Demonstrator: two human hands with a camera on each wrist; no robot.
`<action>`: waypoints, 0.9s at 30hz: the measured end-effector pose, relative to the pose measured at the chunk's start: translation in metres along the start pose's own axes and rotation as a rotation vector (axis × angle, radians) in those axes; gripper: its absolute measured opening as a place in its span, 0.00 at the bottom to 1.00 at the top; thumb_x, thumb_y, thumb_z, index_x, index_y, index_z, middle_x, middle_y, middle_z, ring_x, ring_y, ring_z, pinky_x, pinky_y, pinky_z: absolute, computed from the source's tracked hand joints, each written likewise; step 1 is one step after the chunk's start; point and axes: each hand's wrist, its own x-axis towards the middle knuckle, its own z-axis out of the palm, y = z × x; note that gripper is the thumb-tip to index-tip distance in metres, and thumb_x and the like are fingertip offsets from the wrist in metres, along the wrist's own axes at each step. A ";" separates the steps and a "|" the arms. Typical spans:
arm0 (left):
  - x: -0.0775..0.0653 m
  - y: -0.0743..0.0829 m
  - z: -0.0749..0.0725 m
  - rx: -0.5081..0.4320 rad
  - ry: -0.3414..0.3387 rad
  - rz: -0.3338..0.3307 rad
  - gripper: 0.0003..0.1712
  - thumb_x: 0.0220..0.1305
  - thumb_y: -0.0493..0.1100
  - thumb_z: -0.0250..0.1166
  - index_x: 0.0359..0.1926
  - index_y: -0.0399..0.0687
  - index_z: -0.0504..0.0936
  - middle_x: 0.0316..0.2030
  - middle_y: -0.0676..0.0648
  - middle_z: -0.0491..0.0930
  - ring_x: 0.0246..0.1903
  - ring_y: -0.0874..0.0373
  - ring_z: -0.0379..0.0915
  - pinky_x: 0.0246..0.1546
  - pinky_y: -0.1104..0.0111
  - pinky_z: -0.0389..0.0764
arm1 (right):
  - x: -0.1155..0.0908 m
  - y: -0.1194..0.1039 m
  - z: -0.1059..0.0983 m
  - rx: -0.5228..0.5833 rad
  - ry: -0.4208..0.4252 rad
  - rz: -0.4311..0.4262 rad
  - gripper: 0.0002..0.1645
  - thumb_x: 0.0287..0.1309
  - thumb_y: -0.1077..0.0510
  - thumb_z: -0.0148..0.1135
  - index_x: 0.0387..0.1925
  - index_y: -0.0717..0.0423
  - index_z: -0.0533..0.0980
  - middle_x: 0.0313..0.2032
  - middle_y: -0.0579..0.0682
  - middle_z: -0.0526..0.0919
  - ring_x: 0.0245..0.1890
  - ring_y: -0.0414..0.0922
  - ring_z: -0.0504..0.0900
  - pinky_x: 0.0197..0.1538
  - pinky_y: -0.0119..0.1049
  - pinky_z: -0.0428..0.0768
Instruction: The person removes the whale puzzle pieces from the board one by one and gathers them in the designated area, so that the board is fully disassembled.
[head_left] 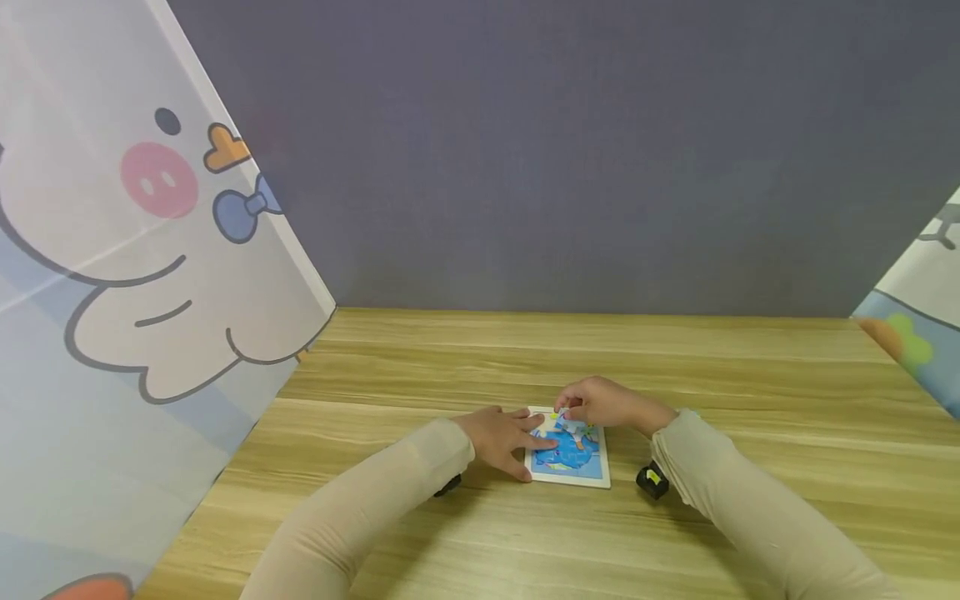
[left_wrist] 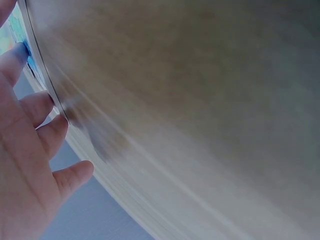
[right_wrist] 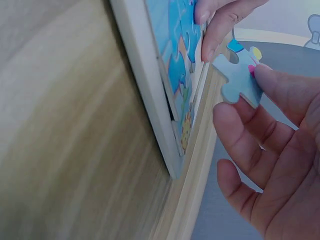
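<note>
A jigsaw puzzle in a white-bordered tray (head_left: 606, 471) lies on the wooden table, its picture mostly blue. My left hand (head_left: 498, 440) rests on the tray's left side with fingers spread, one reaching over the blue picture. In the left wrist view, fingertips of the left hand (left_wrist: 30, 135) lie along the tray's edge. Over the tray's upper part, my right hand (head_left: 603, 403) pinches a loose jigsaw piece (right_wrist: 240, 77) between thumb and fingers. That piece is pale blue with pink and yellow spots, and it is held tilted above the puzzle.
The wooden table (head_left: 420, 358) extends around the tray to a dark grey panel (head_left: 570, 167) at the back. Panels with cartoon prints stand on the left (head_left: 150, 250) and right. A small black device (head_left: 652, 481) sits under the right wrist.
</note>
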 end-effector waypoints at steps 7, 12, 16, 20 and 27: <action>0.000 0.000 0.003 -0.013 0.006 0.000 0.39 0.65 0.68 0.52 0.73 0.73 0.52 0.75 0.53 0.42 0.73 0.56 0.38 0.67 0.49 0.54 | -0.010 0.000 -0.004 0.033 0.008 0.068 0.11 0.65 0.65 0.55 0.45 0.65 0.80 0.29 0.45 0.81 0.18 0.37 0.72 0.25 0.31 0.74; 0.000 -0.002 0.002 -0.021 0.001 -0.003 0.39 0.65 0.68 0.52 0.73 0.73 0.52 0.75 0.52 0.41 0.73 0.57 0.37 0.67 0.50 0.53 | -0.021 0.007 -0.008 0.086 0.031 0.164 0.14 0.67 0.64 0.53 0.49 0.66 0.78 0.29 0.45 0.79 0.14 0.40 0.73 0.23 0.33 0.75; 0.000 -0.003 0.001 -0.033 -0.002 -0.004 0.39 0.65 0.68 0.53 0.73 0.74 0.52 0.75 0.53 0.41 0.73 0.57 0.36 0.67 0.50 0.52 | -0.030 0.017 -0.012 0.086 0.035 0.147 0.13 0.67 0.66 0.52 0.49 0.68 0.77 0.31 0.49 0.80 0.16 0.37 0.70 0.24 0.32 0.74; -0.001 -0.004 0.002 -0.046 0.002 -0.007 0.39 0.64 0.67 0.54 0.73 0.74 0.53 0.75 0.53 0.41 0.73 0.57 0.36 0.67 0.49 0.51 | -0.039 0.024 -0.016 0.030 0.046 0.101 0.12 0.66 0.68 0.52 0.47 0.69 0.78 0.40 0.58 0.83 0.26 0.39 0.75 0.32 0.34 0.76; 0.001 -0.004 0.003 -0.044 0.004 -0.003 0.39 0.65 0.67 0.54 0.73 0.73 0.53 0.75 0.53 0.41 0.73 0.58 0.35 0.68 0.49 0.50 | -0.057 0.033 -0.023 0.003 0.069 0.128 0.12 0.65 0.68 0.53 0.46 0.68 0.78 0.44 0.61 0.82 0.36 0.45 0.79 0.37 0.38 0.77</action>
